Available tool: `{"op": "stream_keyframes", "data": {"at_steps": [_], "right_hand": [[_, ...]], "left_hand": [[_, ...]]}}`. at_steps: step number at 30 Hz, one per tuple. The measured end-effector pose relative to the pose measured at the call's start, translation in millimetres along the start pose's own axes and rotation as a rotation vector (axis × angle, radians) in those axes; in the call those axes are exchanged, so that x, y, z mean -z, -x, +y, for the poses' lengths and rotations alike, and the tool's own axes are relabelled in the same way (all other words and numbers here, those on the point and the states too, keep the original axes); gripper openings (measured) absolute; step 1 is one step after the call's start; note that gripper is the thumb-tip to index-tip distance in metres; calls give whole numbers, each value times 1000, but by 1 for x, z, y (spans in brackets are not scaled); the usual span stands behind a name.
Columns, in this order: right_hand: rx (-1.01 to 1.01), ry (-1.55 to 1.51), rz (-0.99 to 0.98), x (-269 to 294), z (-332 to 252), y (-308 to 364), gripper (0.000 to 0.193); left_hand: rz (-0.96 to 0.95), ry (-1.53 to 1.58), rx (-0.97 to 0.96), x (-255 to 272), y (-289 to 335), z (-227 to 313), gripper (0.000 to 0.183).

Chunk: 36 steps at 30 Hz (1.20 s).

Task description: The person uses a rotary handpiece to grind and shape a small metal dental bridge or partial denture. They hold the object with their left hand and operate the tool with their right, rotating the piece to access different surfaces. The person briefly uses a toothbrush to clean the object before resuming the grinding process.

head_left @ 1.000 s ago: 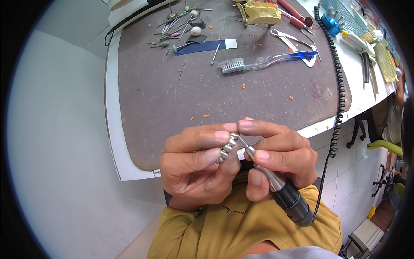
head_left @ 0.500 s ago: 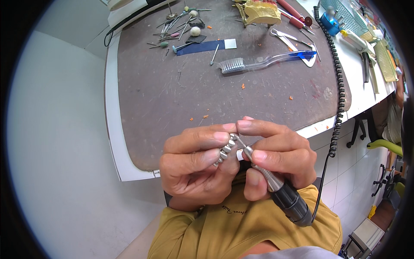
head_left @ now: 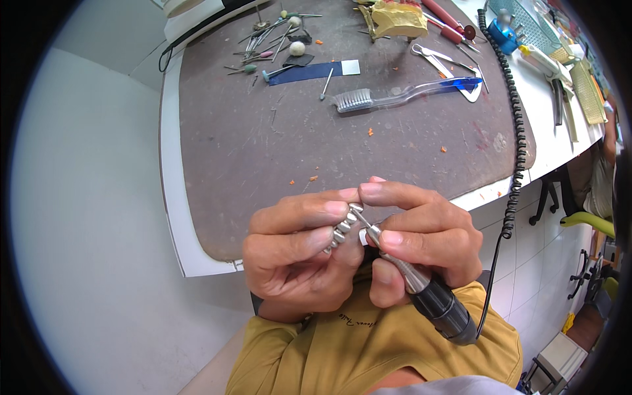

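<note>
My left hand (head_left: pixel 299 247) pinches a silvery metal dental bridge (head_left: pixel 342 228), a curved row of several tooth shapes, between thumb and fingers. In my right hand (head_left: pixel 431 237) is a rotary handpiece (head_left: pixel 408 272) with a steel front and a black rear, held like a pen. Its thin bur (head_left: pixel 361 216) points up and left, and the tip meets or nearly meets the upper end of the bridge. The two hands touch at the fingertips, over my lap just off the table's front edge. Part of the bridge is covered by my left fingers.
On the brown mat (head_left: pixel 263 158) lie a clear toothbrush (head_left: pixel 395 97), a blue strip (head_left: pixel 306 72), several mounted burs and polishing points (head_left: pixel 276 41), a white caliper (head_left: pixel 447 66) and a plaster dental model (head_left: pixel 398 18). A coiled black cord (head_left: pixel 517 131) hangs over the right edge.
The handpiece and right fingers have shifted very slightly left, and the bridge has turned a little in my left fingers. Everything on the table stays as it was.
</note>
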State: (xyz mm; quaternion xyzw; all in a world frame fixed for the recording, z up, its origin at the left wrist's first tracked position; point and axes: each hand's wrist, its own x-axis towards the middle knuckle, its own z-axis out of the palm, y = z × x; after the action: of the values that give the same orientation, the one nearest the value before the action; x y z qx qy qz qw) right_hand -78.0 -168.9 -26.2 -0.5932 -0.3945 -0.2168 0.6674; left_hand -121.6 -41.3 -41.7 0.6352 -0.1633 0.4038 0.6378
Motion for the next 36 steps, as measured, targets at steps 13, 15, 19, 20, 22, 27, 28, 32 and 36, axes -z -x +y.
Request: {"op": "stream_keyframes", "data": {"at_steps": [13,15,19,20,22,27,28,32,36], "right_hand": [[6,-9,-7,1,0,1,26],[-6,-10,-1,1,0,1,26],[-12,-24,6,0,0,1,24],[-24,-24,11,0,-1,1,24],[-32,-24,11,0,-1,1,24],[1,-23,0,0,1,2,25],[0,-25,-1,0,1,2,25],[-1,-30,1,1,1,3,26],[-10,-28,-11,3,0,2,27]], "left_hand": [[53,23,-45,-2,1,-4,33],[54,21,-40,-2,2,-4,33],[62,17,-29,-2,3,-3,34],[63,12,-29,-2,3,-3,34],[54,4,-38,-2,2,-4,34],[45,11,-40,-1,2,-4,33],[46,12,-41,-2,2,-4,33],[40,12,-39,-1,1,-3,33],[47,14,-23,-2,2,-3,33]]}}
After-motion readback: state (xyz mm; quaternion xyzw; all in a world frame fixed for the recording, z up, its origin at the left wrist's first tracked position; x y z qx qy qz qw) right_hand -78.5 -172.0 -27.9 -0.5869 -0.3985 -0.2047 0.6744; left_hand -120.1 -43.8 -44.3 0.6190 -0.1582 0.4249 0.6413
